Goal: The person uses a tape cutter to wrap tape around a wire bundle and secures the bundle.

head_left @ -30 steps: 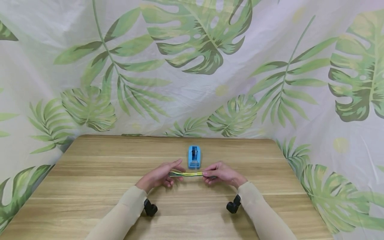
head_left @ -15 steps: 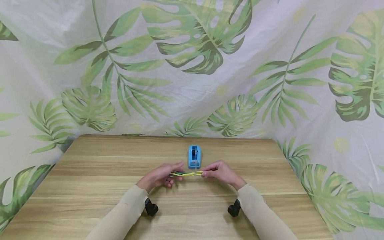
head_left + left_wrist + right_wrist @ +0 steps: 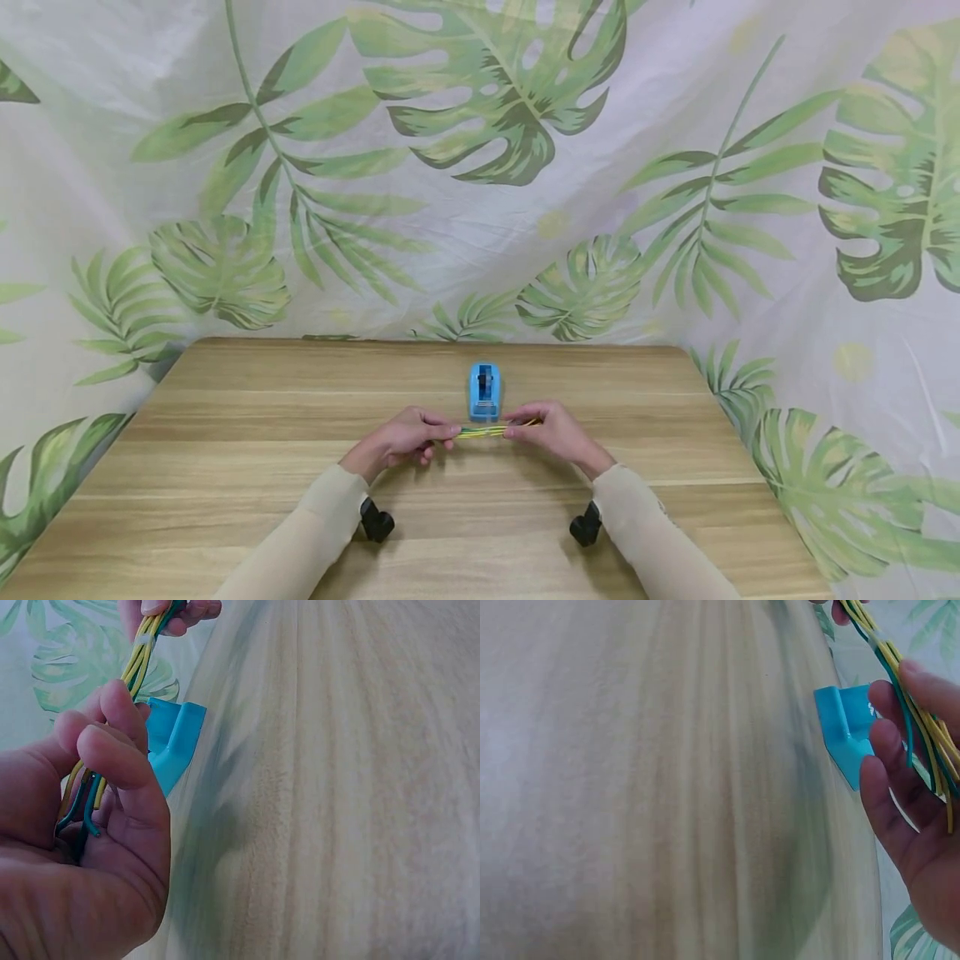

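Note:
A bundle of thin yellow and green wires is held level above the table between both hands. My left hand pinches its left part between thumb and fingers; in the left wrist view, loose wire ends spread inside the palm. With thumb and fingertips my right hand grips the other part, and free wire ends lie over its fingers in the right wrist view. A clear band, apparently tape, wraps the wires between the hands. Just behind the bundle stands a blue tape dispenser.
The wooden table extends around the hands. A leaf-patterned cloth hangs behind its far edge. Each wrist carries a small black camera mount, such as the left one.
My left thumb has come down onto the wires, which lay loosely at that hand before. Wire ends now show past the right fingers. The tape dispenser stays in place.

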